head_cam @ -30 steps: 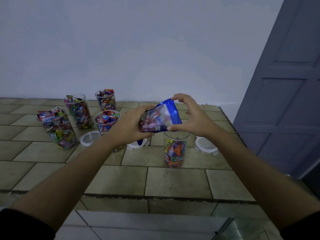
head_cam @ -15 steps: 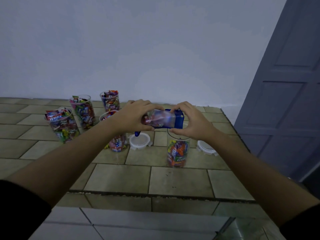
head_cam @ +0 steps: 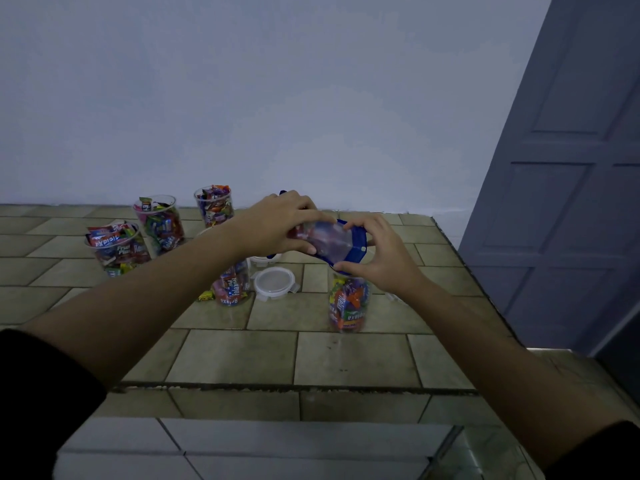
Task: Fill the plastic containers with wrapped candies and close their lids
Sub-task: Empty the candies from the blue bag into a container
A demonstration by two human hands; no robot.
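The nearest plastic container [head_cam: 347,325] stands upright on the tiled counter [head_cam: 346,358], already well stocked with wrapped candies [head_cam: 349,299], its rim directly beneath the candy bag [head_cam: 332,240]. To pour well, I judge the bag's mouth should stay centred over that rim and tip gently, so nothing spills onto the tiles. The right hand [head_cam: 381,261] pinches the bag's blue edge, fingers curled; the left hand [head_cam: 277,225] grips its other end from above. Further off lie a loose lid [head_cam: 274,282] and 4 more filled containers [head_cam: 161,221], the last near the wall [head_cam: 311,98]
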